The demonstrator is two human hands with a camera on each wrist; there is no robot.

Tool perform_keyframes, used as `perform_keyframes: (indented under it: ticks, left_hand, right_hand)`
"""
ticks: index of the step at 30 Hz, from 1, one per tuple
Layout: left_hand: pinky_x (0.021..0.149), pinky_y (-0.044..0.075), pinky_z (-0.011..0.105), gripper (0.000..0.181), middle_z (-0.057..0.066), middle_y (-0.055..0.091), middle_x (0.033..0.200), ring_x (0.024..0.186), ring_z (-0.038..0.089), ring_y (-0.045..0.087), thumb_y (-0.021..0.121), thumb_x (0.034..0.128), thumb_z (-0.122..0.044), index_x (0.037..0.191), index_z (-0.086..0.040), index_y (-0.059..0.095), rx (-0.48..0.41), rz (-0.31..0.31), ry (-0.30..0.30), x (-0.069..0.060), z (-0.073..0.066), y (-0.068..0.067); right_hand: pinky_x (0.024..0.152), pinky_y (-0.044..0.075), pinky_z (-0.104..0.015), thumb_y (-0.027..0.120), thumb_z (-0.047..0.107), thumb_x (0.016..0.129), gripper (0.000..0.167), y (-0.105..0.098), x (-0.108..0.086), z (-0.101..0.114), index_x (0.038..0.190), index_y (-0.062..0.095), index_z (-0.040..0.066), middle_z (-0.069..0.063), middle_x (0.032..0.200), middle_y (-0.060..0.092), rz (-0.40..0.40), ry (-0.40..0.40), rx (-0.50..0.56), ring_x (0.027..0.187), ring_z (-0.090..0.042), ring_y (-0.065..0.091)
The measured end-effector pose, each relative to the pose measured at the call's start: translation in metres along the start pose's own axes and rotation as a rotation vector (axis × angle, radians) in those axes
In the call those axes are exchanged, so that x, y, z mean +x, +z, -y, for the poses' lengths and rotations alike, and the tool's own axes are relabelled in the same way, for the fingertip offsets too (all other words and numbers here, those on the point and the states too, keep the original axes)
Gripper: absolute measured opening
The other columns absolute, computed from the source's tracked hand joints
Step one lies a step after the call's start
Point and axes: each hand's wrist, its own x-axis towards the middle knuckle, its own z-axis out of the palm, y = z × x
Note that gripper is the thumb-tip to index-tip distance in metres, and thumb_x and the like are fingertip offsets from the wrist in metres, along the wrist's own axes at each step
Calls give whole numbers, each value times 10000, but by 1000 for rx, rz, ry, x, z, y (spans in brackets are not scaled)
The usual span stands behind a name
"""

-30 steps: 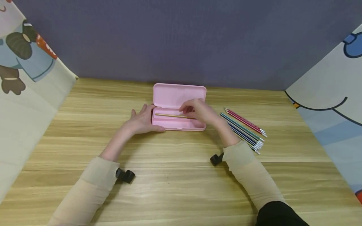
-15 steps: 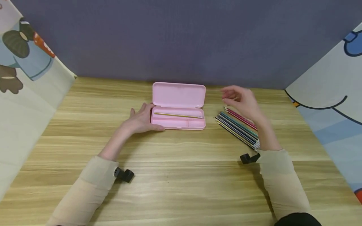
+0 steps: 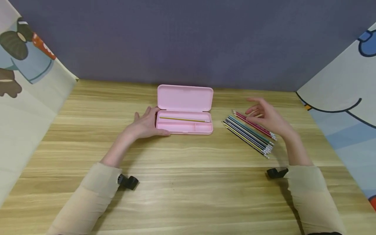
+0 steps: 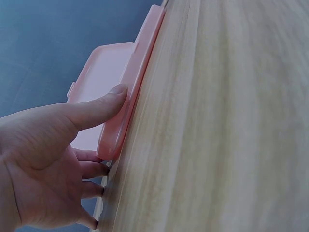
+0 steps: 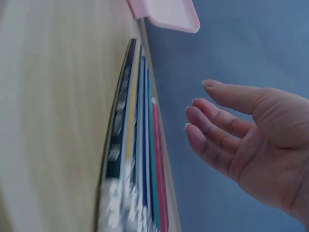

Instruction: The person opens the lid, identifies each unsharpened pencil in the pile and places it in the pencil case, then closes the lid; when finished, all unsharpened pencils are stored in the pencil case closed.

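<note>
Setting: a wood-grained desk [image 3: 188,199], its far edge meeting a dark blue-grey panel [image 3: 188,39].
Left hand [image 3: 142,126]: spread wide at the case's left end, thumb resting against the front wall, fingers fanned out beyond its side.
Right hand [image 3: 270,119]: holding nothing, fingers loosely bent and a little apart, hanging above the red pencils without touching them.
Pencil case [image 3: 176,133]: pink and rectangular, midway along the desk, close to the far edge, with its lid [image 3: 185,98] open on the far side.
Case's rear compartment [image 3: 188,114]: one gold pencil [image 3: 184,119] lying lengthwise, white eraser end to the right.
Case's front row: split by a low divider [image 3: 195,127] into a long left section and a short right one.
Loose pencils [image 3: 248,135]: a slanting row right of the case, in dark, green and yellow, points toward the far edge, white erasers toward the near right corner.
Red pencils [image 3: 265,131]: just beside that row, on its far side.
Side walls: pale, printed with cartoon figures.
</note>
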Motion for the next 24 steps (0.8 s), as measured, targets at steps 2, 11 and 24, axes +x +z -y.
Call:
perform_keyframes:
  ticks: [2, 11, 24]
  left_hand:
    - [1227, -80, 745, 1043, 207, 182, 1717, 1619, 413, 8, 789, 849, -524, 1589, -70, 210, 0, 1, 0, 0, 0, 0]
    - [1229, -79, 742, 1032, 198, 188, 1718, 1619, 413, 16, 798, 844, -513, 1579, -65, 229, -2, -6, -3, 1, 0, 0]
    - [1233, -81, 735, 1036, 212, 235, 1701, 1618, 413, 38, 814, 830, -508, 1574, -59, 250, -14, -16, -3, -1, -1, 0]
  right_hand:
    - [796, 555, -154, 706, 61, 960, 701, -1, -4, -5, 1567, 365, 145, -208, 1219, 679, 22, 13, -2, 961, -20, 676]
    - [765, 594, -212, 768, 33, 899, 714, -1, -13, -20, 1520, 416, 53, -205, 1185, 705, 121, 1, -65, 940, -128, 718]
    - [765, 589, -226, 774, 41, 895, 538, -1, -18, -19, 1395, 576, 52, -152, 1143, 715, 182, 35, -159, 994, -274, 706]
